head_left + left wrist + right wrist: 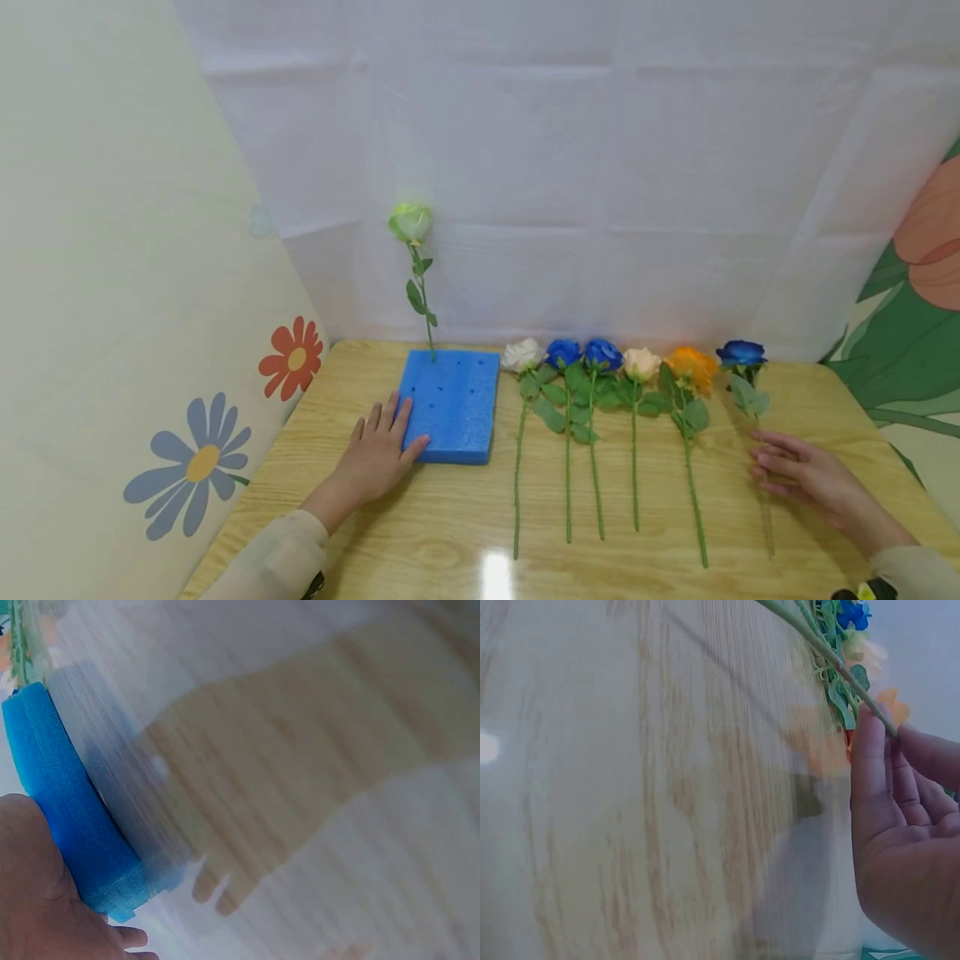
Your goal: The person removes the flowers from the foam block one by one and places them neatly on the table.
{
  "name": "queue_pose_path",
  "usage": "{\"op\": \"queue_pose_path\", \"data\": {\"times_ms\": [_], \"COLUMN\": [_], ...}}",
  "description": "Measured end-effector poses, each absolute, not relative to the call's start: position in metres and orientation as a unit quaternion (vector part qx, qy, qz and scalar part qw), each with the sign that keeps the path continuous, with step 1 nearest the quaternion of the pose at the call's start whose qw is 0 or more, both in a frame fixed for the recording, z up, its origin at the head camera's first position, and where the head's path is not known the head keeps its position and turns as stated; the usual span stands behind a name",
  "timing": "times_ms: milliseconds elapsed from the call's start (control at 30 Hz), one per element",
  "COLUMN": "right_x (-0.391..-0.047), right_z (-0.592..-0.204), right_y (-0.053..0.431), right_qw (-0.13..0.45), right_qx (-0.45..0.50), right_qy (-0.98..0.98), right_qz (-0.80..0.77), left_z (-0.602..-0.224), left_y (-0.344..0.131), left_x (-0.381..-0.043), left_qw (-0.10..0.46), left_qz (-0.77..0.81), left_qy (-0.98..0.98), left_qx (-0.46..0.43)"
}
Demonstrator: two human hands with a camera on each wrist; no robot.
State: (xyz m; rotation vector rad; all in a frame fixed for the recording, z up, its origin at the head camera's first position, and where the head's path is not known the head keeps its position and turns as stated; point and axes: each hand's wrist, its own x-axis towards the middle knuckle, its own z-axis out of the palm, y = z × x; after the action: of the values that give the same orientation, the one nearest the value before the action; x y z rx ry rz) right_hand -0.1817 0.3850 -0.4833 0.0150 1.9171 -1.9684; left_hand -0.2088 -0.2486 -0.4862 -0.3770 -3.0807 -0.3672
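Note:
My left hand (378,454) rests with spread fingers on the left edge of a blue foam block (457,425), which has several small dark holes on top. A pale green-white artificial rose (411,223) stands upright in the block's far part. At the right, my right hand (813,479) pinches the stem of a dark blue rose (742,352) between thumb and fingers. The right wrist view shows this green stem (840,669) raised off the table, its shadow apart from it. In the left wrist view, the palm side lies against the foam's side (67,795).
Between the hands lie a white rose (523,356), two blue roses (602,354), a peach rose (642,364) and an orange flower (692,367), stems toward me, on the wooden table (450,517). A white cloth (510,167) hangs behind.

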Motion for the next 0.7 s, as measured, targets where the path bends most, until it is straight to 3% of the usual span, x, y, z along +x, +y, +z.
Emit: {"op": "queue_pose_path", "data": {"times_ms": [700], "right_x": [-0.196], "right_z": [-0.49], "right_y": [0.387], "right_qw": [0.2], "right_qx": [0.074], "right_qy": [0.722], "right_qz": [-0.658], "left_z": [-0.487], "left_y": [-0.249], "left_x": [-0.209], "left_qw": [-0.004], "left_qz": [-0.119], "left_qy": [-0.986], "left_qx": [-0.115]}}
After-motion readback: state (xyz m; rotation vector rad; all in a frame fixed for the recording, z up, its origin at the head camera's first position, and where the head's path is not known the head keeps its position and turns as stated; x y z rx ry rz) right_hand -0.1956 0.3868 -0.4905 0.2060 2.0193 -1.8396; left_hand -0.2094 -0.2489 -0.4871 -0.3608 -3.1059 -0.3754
